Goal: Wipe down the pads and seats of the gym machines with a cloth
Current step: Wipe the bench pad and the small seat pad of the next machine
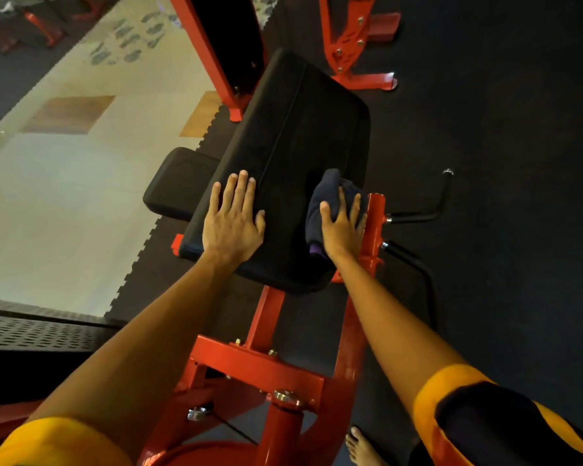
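A large black pad [293,136] slopes away from me on a red machine frame [260,361]. My left hand [233,220] lies flat on the pad's near left part, fingers straight. My right hand [342,227] presses a bunched dark cloth [327,196] against the pad's near right edge, fingers spread over the cloth. A bit of purple shows at the cloth's lower end. A smaller black seat pad [175,183] sits lower, to the left of the big pad.
A red post [374,223] with black bent handles [431,210] stands right beside my right hand. Other red machine legs [354,52] stand farther off on the black rubber floor. Pale tiled floor [64,196] lies to the left. My bare foot [360,449] is at the bottom.
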